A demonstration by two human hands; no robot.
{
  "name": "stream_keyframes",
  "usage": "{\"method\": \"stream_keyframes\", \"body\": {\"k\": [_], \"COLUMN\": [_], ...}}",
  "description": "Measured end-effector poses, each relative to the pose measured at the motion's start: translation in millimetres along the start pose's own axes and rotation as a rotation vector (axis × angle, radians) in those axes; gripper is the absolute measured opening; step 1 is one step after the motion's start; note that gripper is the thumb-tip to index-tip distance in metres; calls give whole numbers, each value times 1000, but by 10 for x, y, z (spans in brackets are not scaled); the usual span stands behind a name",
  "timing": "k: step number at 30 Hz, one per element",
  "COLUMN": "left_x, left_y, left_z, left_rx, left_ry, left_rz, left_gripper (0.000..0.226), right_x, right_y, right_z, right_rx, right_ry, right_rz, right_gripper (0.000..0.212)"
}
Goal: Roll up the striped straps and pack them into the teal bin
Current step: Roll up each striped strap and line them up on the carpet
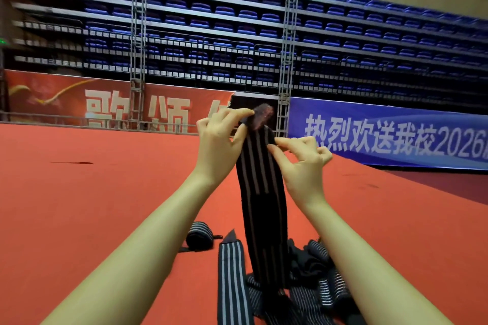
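Note:
A black strap with thin pale stripes [260,192] hangs upright in front of me, its top end curled over. My left hand [220,140] pinches that top end between thumb and fingers. My right hand [301,158] pinches the strap's right edge just below. The strap's lower end reaches a heap of loose striped straps [311,295] on the red floor. One flat strap [232,280] lies stretched toward me. A rolled-up strap [199,239] sits on the floor to the left of the heap. The teal bin is out of sight.
Red carpet [92,206] covers the floor around me. Its far edge ends at red and blue banners [383,137], two metal truss columns [286,60] and rows of blue stadium seats behind.

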State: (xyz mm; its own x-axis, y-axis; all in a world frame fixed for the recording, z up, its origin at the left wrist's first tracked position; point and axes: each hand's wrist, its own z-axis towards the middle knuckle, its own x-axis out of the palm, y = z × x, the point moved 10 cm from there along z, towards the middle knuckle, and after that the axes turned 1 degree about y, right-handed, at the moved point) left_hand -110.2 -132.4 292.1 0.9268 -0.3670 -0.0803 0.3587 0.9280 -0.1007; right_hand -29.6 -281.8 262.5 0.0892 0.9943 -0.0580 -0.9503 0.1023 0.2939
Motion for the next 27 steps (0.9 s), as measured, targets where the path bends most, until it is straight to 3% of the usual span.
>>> {"method": "stream_keyframes", "body": {"k": [2,5,10,15,19,27], "left_x": [-87,-250,-357,-190,-85,262], "left_y": [-96,-242,-280,9,350,888], "left_z": [131,315,540,175,-401,-1447], "left_rx": [1,20,-63,-220,-334,-552], "left_ry": [-25,-52,56,219,276,370], "left_rz": [40,19,-82,-70,-75,-90], "left_gripper": [23,24,36,39,29,25], "right_x": [-70,-193,-213,27,310,729], "right_y": [169,413,616,400,135,-681], "right_z": [86,212,376,120,-317,-1263], "right_rx": [-81,-169,-122,57,150,356], "right_ry": [-39,-90,-86,80,228,452], "right_rz": [-27,-52,-6,-16,-97,-212], "right_gripper": [5,15,6,23,13,13]}}
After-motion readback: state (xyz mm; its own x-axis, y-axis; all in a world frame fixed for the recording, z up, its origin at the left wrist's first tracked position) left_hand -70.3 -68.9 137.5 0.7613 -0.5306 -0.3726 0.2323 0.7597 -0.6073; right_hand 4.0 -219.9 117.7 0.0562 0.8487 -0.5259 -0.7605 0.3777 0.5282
